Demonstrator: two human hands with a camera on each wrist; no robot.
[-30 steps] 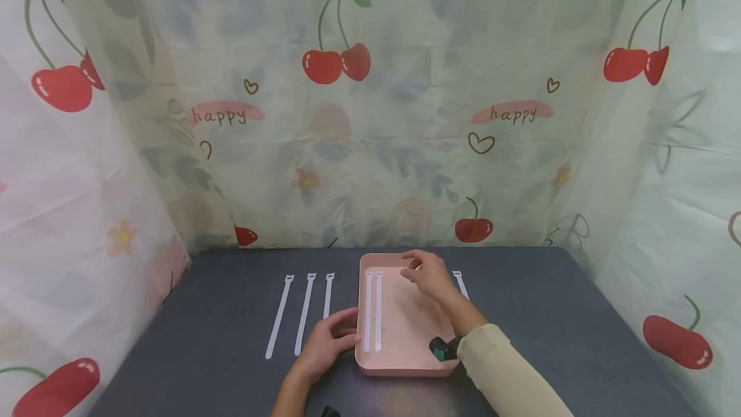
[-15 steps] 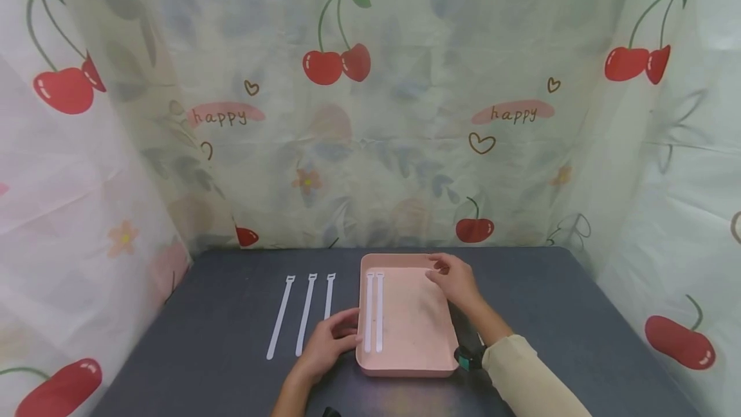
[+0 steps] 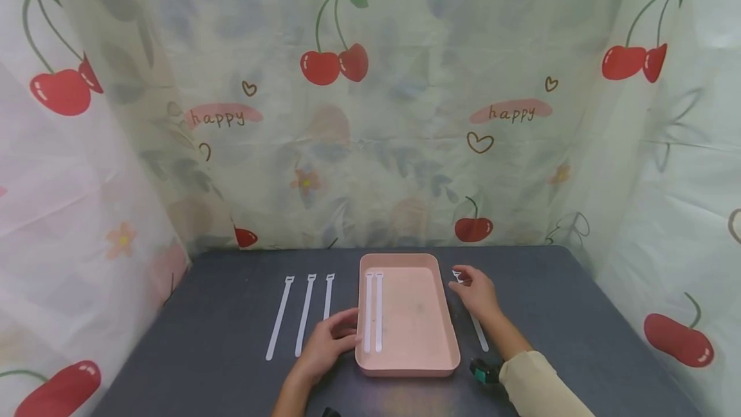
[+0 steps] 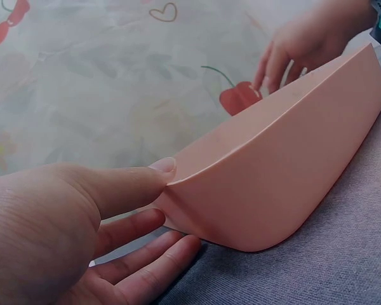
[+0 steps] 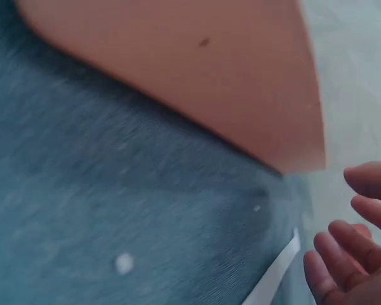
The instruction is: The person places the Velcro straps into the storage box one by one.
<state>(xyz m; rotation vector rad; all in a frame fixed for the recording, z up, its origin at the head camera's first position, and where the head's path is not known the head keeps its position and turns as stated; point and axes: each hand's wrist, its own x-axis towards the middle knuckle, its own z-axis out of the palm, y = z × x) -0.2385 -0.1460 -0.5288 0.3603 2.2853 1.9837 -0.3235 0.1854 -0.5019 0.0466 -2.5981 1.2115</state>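
Note:
A pink tray (image 3: 418, 320) stands on the dark table, with two white cable straps (image 3: 379, 314) lying side by side along its left wall. My left hand (image 3: 325, 346) is at the tray's left side. In the left wrist view, its thumb rests at the rim and relaxed fingers lie against the outer wall. To the right of the tray, my right hand (image 3: 477, 293) hovers over another white cable strap (image 3: 479, 334), partly covering it. The right wrist view shows the fingers (image 5: 330, 257) loosely bent and apart from each other, with nothing between them, near that strap's end.
Three more white cable straps (image 3: 305, 317) lie in a row left of the tray, the nearest one partly behind my left hand. A patterned curtain (image 3: 393, 166) with cherries hangs behind the table (image 3: 220, 340) and along both sides.
My right hand has moved from above the tray's far end, across its right rim, to the strap on the right. The left hand stays at the tray's left side.

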